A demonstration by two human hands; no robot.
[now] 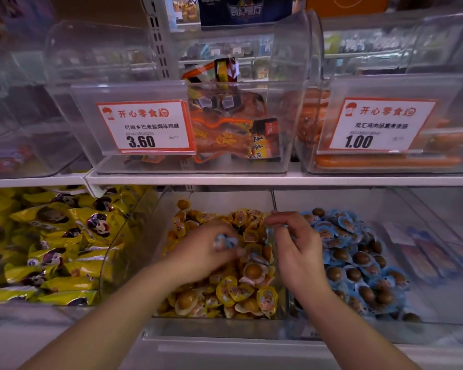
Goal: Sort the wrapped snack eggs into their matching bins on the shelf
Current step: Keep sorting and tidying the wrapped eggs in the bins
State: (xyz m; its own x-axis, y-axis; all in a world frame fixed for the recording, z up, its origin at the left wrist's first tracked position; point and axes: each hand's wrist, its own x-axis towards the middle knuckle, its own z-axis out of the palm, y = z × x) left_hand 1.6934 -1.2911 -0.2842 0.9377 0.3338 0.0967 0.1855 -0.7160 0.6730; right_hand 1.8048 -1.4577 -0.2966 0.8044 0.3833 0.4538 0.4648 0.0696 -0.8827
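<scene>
Two clear bins sit side by side on the lower shelf. The middle bin (214,331) holds yellow-wrapped eggs (241,289); the bin to its right (439,311) holds blue-wrapped eggs (358,265). My left hand (198,252) hovers over the yellow pile and grips a blue-wrapped egg (223,241) in its curled fingers. My right hand (297,247) is above the divider between the two bins, its fingertips pinched together near the back; blur hides whether a wrapper sits between them.
A bin of yellow snack packs (51,249) stands at the left. On the upper shelf (251,180) are clear bins with price tags 3.60 (142,126) and 1.00 (380,124). Flat packets (425,252) lie at the far right.
</scene>
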